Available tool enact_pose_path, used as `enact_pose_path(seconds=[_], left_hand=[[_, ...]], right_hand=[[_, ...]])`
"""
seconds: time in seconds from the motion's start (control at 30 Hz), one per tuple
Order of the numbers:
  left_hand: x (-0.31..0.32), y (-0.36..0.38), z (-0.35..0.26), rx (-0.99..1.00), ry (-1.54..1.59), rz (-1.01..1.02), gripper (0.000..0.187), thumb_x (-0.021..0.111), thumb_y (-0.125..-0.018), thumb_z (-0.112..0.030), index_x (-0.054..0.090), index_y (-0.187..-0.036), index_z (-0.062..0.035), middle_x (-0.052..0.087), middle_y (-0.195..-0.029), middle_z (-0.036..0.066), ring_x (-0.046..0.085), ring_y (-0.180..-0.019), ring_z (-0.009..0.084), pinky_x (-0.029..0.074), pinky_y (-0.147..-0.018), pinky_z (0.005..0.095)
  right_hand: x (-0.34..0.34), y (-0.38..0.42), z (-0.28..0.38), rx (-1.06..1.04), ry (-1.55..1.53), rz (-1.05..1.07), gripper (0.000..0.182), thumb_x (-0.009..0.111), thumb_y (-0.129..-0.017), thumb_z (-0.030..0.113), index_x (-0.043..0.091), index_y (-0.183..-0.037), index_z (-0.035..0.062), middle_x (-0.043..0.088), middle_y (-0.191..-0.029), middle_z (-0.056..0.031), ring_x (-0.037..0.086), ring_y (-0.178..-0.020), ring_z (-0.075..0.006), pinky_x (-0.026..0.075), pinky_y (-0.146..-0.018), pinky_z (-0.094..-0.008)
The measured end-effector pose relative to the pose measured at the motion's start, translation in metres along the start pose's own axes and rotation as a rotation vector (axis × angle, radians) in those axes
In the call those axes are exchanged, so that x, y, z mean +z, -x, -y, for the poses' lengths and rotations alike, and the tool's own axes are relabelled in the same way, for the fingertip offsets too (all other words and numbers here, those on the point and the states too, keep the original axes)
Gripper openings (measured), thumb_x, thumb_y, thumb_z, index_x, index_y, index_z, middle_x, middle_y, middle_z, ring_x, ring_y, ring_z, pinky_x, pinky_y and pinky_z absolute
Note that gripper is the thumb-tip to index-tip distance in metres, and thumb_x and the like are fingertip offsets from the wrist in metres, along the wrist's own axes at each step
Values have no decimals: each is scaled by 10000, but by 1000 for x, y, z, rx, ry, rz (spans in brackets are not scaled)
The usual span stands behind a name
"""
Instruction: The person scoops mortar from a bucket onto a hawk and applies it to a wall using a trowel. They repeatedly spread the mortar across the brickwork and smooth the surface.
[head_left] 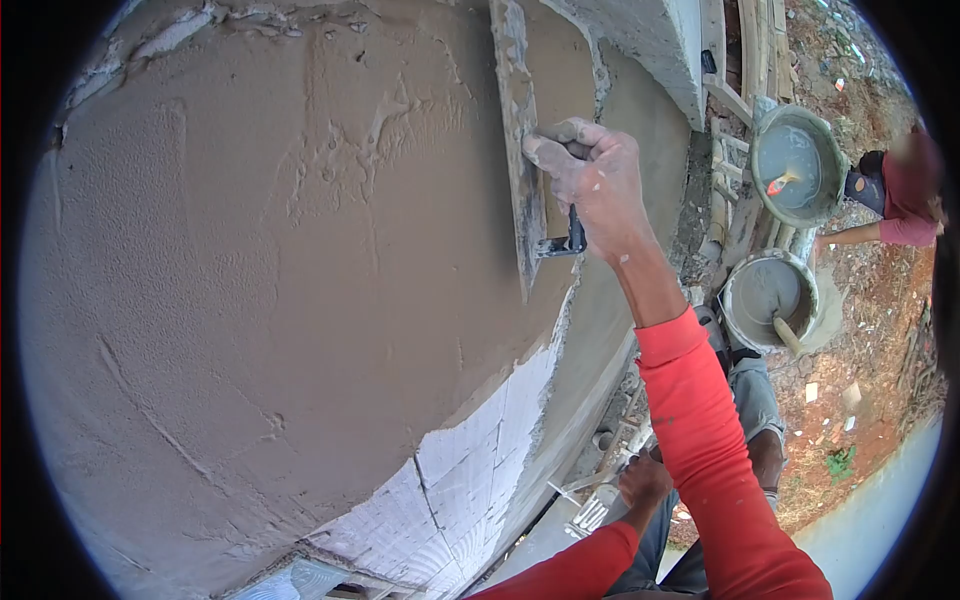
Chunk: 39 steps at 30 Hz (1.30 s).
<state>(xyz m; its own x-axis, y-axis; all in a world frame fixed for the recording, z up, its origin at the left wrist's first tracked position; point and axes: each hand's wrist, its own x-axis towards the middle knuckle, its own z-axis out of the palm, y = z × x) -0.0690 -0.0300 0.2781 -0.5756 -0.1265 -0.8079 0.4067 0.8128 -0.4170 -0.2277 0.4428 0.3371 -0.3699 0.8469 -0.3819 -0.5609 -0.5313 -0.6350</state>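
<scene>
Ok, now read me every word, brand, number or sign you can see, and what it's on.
None: no readable text shows anywhere.
The pale patch of wall bears only lines, not letters.
No lettering can be made out on the long flat tool, the red sleeve, or the upper bucket and lower bucket.

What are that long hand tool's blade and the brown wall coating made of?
Blade: perhaps metal or wood; pale, rough residue hides its finish. Wall coating: likely cement plaster, dull and damp-looking, judging by soft ridges and smears.
</scene>
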Motion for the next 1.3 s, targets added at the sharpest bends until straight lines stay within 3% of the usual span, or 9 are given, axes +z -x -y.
enact_pose_path(seconds=[0.17,0.27,0.37,0.57,0.67,0.87,1.03,1.17,1.3], left_hand=[[-24,10,-19,-31,-62,45,656,529,-963,-552,639,-1384,-62,697,-1343,236,701,-1221,425,554,-1030,542],[-28,2,-22,-32,-74,-13,678,502,-959,-567,644,-1383,-58,696,-1349,235,705,-1216,425,555,-1028,539],[-29,4,-22,-43,-75,-19,688,492,-959,-575,645,-1387,-59,698,-1346,234,711,-1204,426,556,-1024,538],[-34,7,-25,-18,-88,-2,690,501,-956,-578,645,-1390,-61,701,-1344,237,716,-1190,432,558,-1019,544],[-31,2,-19,48,-121,-17,690,502,-958,-578,644,-1393,-63,704,-1338,239,714,-1189,436,556,-1018,551],[-25,-1,-16,-8,-101,-8,674,524,-958,-585,646,-1376,-70,714,-1308,235,713,-1193,434,555,-1014,560],[-13,-6,-4,0,-82,73,564,590,-961,-475,630,-1372,-91,702,-1328,210,712,-1208,410,572,-1005,547],[-16,-7,0,47,-108,42,503,618,-962,-364,604,-1393,-106,683,-1360,198,713,-1214,392,585,-1001,534],[-8,-19,3,25,-130,73,520,595,-977,-410,605,-1393,-98,688,-1356,197,712,-1218,386,584,-996,537]], right_hand=[[47,26,71,-196,332,309,282,765,-843,124,757,-1028,-90,709,-752,-146,618,-644,-150,501,-629,-321],[60,35,60,-761,430,329,288,750,-809,105,752,-1036,-72,677,-733,-205,647,-628,-253,515,-634,-373],[59,18,76,-523,392,240,190,806,-817,113,735,-942,-12,600,-687,-110,561,-587,-189,455,-568,-338],[73,40,41,-854,481,323,274,790,-801,80,722,-1050,-11,687,-828,-162,680,-683,-322,531,-639,-412],[58,86,27,-762,565,435,320,784,-802,68,721,-1106,-11,706,-876,-174,710,-747,-362,549,-662,-415],[72,11,35,-826,539,-62,211,773,-837,85,755,-1023,-14,707,-798,-133,679,-701,-280,531,-674,-385],[40,-10,26,-223,360,-144,179,759,-889,106,745,-940,-65,636,-712,-36,500,-682,-94,439,-618,-312],[-15,-19,-54,156,229,-415,150,774,-922,137,723,-900,-2,581,-706,5,450,-554,-75,367,-492,-279],[-40,-7,-67,288,-220,-361,135,763,-935,141,674,-910,43,533,-715,22,441,-517,-61,355,-456,-235]])
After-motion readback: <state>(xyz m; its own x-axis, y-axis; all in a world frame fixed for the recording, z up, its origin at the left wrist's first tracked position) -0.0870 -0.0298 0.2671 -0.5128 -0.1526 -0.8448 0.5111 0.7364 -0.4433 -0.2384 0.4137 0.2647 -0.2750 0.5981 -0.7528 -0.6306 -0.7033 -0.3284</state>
